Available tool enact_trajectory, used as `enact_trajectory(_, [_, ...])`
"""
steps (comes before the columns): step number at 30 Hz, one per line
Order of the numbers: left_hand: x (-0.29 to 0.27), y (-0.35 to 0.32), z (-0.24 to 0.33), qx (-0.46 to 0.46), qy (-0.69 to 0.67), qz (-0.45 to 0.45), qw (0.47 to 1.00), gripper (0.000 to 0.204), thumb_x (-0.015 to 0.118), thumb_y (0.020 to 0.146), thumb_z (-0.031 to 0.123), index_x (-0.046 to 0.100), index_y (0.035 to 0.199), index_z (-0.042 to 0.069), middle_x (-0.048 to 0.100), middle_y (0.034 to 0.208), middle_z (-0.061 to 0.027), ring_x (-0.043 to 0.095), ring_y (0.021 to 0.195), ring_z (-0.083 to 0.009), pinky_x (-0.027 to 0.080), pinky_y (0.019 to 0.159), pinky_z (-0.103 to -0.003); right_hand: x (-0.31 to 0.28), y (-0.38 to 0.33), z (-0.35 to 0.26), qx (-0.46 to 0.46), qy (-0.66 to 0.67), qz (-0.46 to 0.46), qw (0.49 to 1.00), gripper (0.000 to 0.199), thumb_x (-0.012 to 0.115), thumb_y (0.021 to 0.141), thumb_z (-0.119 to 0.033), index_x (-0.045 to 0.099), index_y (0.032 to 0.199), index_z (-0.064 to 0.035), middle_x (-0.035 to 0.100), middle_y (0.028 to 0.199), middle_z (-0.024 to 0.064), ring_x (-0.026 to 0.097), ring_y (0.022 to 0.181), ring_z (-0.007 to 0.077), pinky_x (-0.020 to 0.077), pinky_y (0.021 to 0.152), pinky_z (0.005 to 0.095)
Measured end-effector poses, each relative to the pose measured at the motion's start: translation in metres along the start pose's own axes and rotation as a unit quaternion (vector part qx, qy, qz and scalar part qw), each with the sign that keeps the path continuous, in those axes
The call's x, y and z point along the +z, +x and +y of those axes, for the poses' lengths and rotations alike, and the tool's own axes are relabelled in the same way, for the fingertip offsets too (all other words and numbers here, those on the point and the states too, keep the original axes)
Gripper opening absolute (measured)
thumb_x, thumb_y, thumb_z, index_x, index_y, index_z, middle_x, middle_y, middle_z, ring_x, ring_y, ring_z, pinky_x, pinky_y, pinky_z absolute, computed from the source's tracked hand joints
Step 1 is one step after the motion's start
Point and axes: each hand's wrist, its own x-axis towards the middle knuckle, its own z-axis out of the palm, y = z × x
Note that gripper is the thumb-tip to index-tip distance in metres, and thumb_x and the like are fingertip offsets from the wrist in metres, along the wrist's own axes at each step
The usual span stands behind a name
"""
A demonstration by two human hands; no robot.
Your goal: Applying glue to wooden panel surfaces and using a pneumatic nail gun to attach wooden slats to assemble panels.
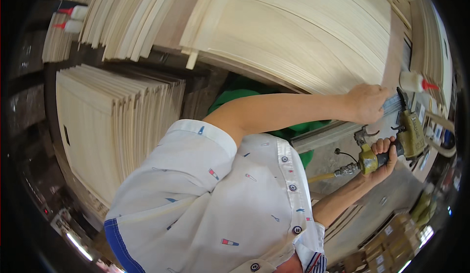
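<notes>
My right hand [384, 158] is wrapped round the dark grip of a yellow-green air nail gun [412, 133]. A yellow hose [320, 177] joins it at a metal coupling. My left hand [367, 104] is closed beside the gun's upper end, at the edge of the pale wooden panels. Its fingers are on a bluish, shiny strip [391, 104], which looks like a strip of fasteners; the part inside the fist is hidden. I cannot tell whether this strip touches the gun. A white glue bottle [412, 82] with a red nozzle lies just beyond.
Pale wooden panels [303, 33] lie stacked ahead of me. More panels stand in a row [122, 121] at the left, with wooden strips [132, 18] behind them. Two glue bottles [73, 18] lie at the far left. Cardboard boxes [391, 246] stand at the lower right.
</notes>
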Motion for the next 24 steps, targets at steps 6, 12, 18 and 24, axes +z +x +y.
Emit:
enact_trajectory(6, [-0.027, 0.001, 0.009, 0.028, -0.001, 0.036, 0.999, 0.030, 0.058, 0.080, 0.013, 0.056, 0.104, -0.004, 0.063, 0.091, -0.0247, 0.063, 0.084, -0.0425, 0.051, 0.075, -0.049, 0.029, 0.018, -0.008, 0.035, -0.001, -0.058, 0.998, 0.027, 0.053, 0.093, -0.008, 0.043, 0.114, 0.0050, 0.038, 0.078, 0.0047, 0.038, 0.068, 0.0138, 0.0386, 0.060, 0.0265])
enact_trajectory(12, [-0.054, -0.005, 0.016, 0.036, -0.010, 0.103, 0.994, 0.030, 0.058, 0.083, 0.016, 0.055, 0.105, -0.005, 0.064, 0.093, -0.0253, 0.063, 0.086, -0.0427, 0.050, 0.080, -0.048, 0.059, 0.026, -0.005, 0.053, -0.008, -0.102, 0.993, 0.028, 0.053, 0.093, -0.008, 0.042, 0.114, 0.0057, 0.038, 0.077, 0.0049, 0.038, 0.067, 0.0133, 0.0383, 0.059, 0.0254])
enact_trajectory(18, [-0.081, -0.015, 0.024, 0.023, -0.027, 0.146, 0.989, 0.029, 0.059, 0.085, 0.016, 0.055, 0.106, -0.004, 0.064, 0.093, -0.0261, 0.063, 0.089, -0.0424, 0.049, 0.083, -0.046, 0.088, 0.031, -0.003, 0.064, -0.054, -0.143, 0.986, 0.030, 0.053, 0.093, -0.009, 0.042, 0.116, 0.0060, 0.038, 0.077, 0.0050, 0.038, 0.067, 0.0132, 0.0390, 0.058, 0.0254])
enact_trajectory(24, [-0.109, -0.045, 0.041, 0.107, -0.003, 0.214, 0.971, 0.044, 0.068, 0.084, 0.024, 0.054, 0.118, -0.001, 0.055, 0.112, -0.0230, 0.055, 0.104, -0.0396, 0.045, 0.090, -0.044, 0.111, 0.047, -0.013, 0.042, -0.029, -0.184, 0.982, 0.029, 0.052, 0.094, -0.010, 0.042, 0.116, 0.0063, 0.038, 0.077, 0.0045, 0.039, 0.066, 0.0128, 0.0393, 0.056, 0.0254])
